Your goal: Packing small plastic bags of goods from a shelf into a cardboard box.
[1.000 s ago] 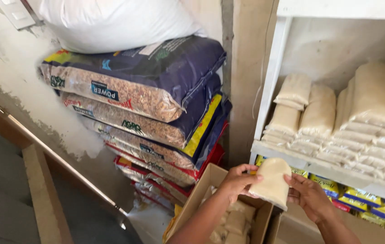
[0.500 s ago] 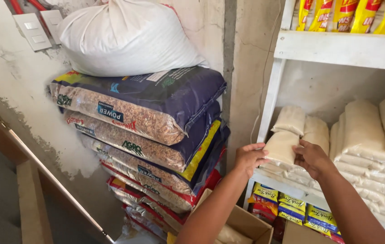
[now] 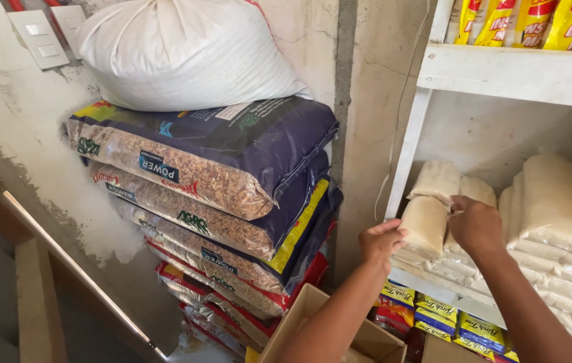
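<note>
Big white sack (image 3: 185, 54) tops a stack of dark feed bags (image 3: 218, 175) by the wall; stack's bottom cut off by frame. White shelf unit (image 3: 501, 74) on the right, upper shelf w/ yellow packets (image 3: 521, 20) cropped at top. Mid shelf holds rows of pale packets (image 3: 554, 202), right end out of frame. Cardboard box (image 3: 313, 316) below, partly hidden by forearms. Left hand (image 3: 381, 243) and right hand (image 3: 477, 225) both grasp one pale packet (image 3: 425, 225) at the shelf's left front edge; fingertips hidden behind it.

Hands (image 3: 427, 235) on pale packet (image 3: 424, 225)
</note>
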